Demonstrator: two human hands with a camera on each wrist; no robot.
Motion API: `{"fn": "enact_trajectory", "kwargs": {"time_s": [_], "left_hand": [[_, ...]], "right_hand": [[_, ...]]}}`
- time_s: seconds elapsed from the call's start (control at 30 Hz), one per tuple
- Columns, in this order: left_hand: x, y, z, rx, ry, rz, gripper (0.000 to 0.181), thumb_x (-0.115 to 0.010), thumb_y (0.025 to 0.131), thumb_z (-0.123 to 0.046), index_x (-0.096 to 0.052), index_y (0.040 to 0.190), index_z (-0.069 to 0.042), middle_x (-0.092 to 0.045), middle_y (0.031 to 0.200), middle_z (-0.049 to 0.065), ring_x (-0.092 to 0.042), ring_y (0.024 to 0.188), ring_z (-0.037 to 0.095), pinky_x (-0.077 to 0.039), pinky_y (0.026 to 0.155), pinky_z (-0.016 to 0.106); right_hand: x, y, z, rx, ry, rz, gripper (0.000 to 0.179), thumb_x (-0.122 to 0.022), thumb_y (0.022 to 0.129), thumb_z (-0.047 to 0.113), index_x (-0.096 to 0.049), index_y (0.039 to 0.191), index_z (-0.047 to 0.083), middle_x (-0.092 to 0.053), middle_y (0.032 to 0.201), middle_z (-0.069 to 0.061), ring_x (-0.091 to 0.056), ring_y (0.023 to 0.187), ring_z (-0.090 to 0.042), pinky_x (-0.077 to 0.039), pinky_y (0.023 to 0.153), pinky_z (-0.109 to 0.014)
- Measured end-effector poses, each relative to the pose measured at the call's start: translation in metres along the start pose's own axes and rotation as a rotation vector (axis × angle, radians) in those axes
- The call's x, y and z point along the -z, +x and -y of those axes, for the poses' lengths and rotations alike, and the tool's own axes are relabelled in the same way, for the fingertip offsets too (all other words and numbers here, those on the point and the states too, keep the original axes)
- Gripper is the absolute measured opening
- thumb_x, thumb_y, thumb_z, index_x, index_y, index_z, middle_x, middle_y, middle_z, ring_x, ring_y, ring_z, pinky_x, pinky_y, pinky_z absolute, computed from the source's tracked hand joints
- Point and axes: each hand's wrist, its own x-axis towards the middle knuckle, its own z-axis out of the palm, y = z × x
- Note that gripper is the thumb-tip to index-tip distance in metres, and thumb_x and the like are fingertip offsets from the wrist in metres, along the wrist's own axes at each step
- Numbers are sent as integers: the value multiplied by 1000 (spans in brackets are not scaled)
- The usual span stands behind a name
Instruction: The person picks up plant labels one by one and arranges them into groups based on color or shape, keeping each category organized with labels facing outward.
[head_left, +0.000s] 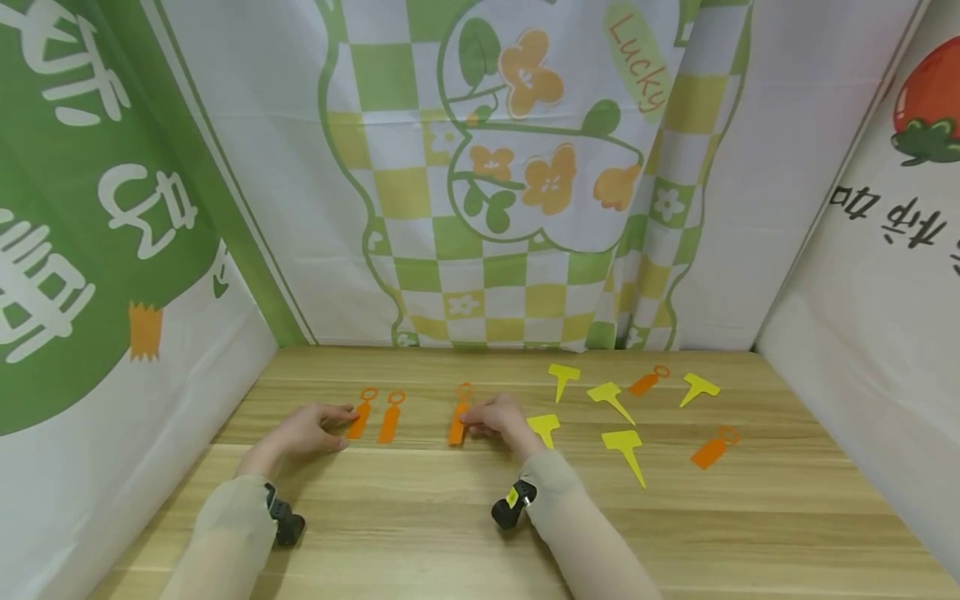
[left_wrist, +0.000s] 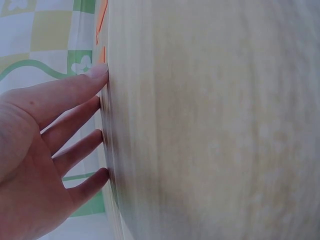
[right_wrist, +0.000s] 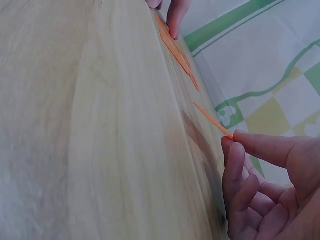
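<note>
Between the thumb and finger of my right hand (head_left: 497, 417) is pinched an orange plant tag (head_left: 455, 427) with a ring at its top. The right wrist view shows that tag (right_wrist: 212, 119) edge-on, held tilted with its far part over the wooden table. My left hand (head_left: 306, 429) has its fingers extended, and the fingertips touch the leftmost orange tag (head_left: 361, 421) lying on the table. Just right of it lies a second orange tag (head_left: 389, 424), parallel to the first, ring end away from me. In the left wrist view the left fingers (left_wrist: 75, 95) are spread against the tabletop.
On the right half of the wooden table (head_left: 405, 525) lie several yellow T-shaped plant labels (head_left: 624, 446), scattered at different angles. Two more orange tags lie among them, one farther back (head_left: 645, 382) and one nearer right (head_left: 709, 452). Printed curtains (head_left: 495, 275) enclose the table.
</note>
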Motion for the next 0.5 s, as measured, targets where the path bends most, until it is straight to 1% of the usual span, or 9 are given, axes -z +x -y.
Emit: {"fn": "enact_trajectory", "kwargs": {"time_s": [0.07, 0.23, 0.3, 0.33, 0.43, 0.5], "left_hand": [[0, 0, 0, 2, -2, 0, 48, -74, 80, -13, -61, 124, 0, -45, 142, 23, -35, 132, 47, -29, 107, 61], [0, 2, 3, 10, -9, 5, 48, -73, 81, -13, -60, 126, -1, -44, 143, 21, -33, 134, 47, -28, 108, 61], [0, 3, 4, 15, -20, 4, 48, -73, 80, -12, -60, 126, -2, -44, 143, 21, -33, 134, 46, -27, 108, 61], [0, 3, 5, 7, -15, 6, 48, -73, 80, -13, -60, 125, -1, -44, 143, 22, -33, 134, 47, -27, 108, 61], [-1, 3, 5, 11, -25, 4, 48, -74, 80, -12, -61, 125, -1, -44, 143, 21, -33, 134, 46, -27, 108, 61], [0, 3, 5, 11, -27, 5, 48, -74, 80, -12, -61, 125, -1, -44, 143, 22, -32, 134, 47, -26, 108, 62]], "right_hand": [[-2, 1, 1, -4, -5, 2, 17, -75, 77, 8, -73, 90, -4, -66, 61, 2, -59, 51, -4, -46, 50, -14], [-7, 2, 3, -18, -15, 3, 16, -74, 78, 8, -72, 88, -3, -61, 56, 3, -57, 49, -3, -41, 47, -13], [-9, 2, 3, -20, -12, 1, 15, -74, 78, 8, -72, 87, -3, -61, 55, 4, -57, 48, -3, -42, 47, -13], [-9, 3, 3, -15, -19, -2, 15, -74, 78, 8, -72, 87, -3, -61, 55, 4, -57, 48, -3, -42, 47, -13], [-11, 5, 3, -1, -52, -20, 14, -75, 77, 9, -72, 86, -2, -61, 54, 3, -58, 48, -4, -39, 46, -13], [-13, 6, 3, 7, -75, -30, 13, -75, 77, 8, -73, 84, -2, -62, 53, 2, -58, 48, -4, -40, 46, -13]]}}
